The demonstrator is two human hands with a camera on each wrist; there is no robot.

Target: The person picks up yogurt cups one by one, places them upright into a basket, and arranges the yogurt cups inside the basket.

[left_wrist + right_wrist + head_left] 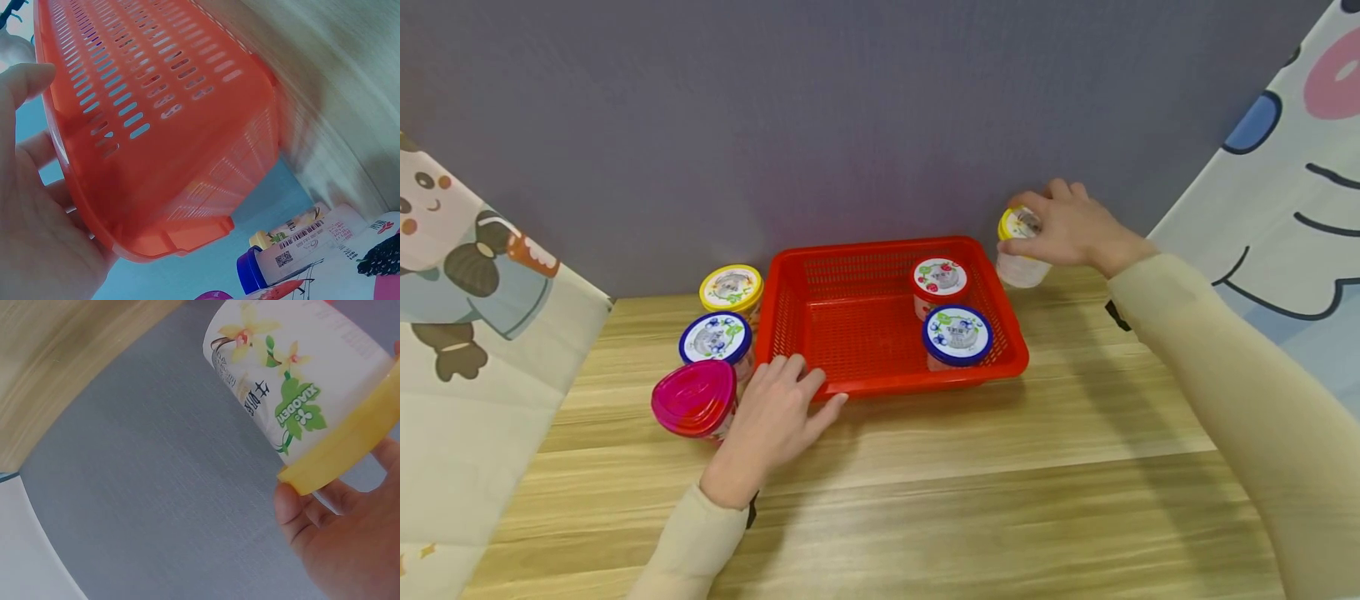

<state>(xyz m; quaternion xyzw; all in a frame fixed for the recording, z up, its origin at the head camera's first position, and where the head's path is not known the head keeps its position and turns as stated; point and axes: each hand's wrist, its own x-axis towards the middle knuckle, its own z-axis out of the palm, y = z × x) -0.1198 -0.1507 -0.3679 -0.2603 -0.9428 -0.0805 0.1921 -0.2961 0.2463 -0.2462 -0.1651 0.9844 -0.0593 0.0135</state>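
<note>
Pale wood grain right up front, across the table point(925, 517). On to the left hand point(771, 412), bent over the near-left corner of the red basket point(887, 386) and grasping the rim there. Just left of that corner, look, a row running back outside the basket: magenta-lidded tub point(694, 398), outer blue-lidded tub point(715, 337), outer yellow-lidded tub point(730, 287). Into the basket now: thin slotted plastic, probably light, a bit springy, apt to slide on smooth wood. Best steadied right at that rim. At its right end, inner blue-lidded tub point(957, 333) nearer, red-lidded tub point(940, 277) behind.

And there, out past the far-right corner, right hand point(1067, 229) grasping the held yellow-lidded tub point(1021, 268) by its lid! Outside the basket, just beside it, close to the grey wall point(865, 108); contact between base and wood, hard to tell. Looks light, smooth-sided, likely thin-walled: easy to dent under a hard squeeze, perhaps slippery low down. Take hold around the lid's edge, probably the stiffest part, with thumb opposite fingers. Go gently, though, in case of a loose lid.
</note>
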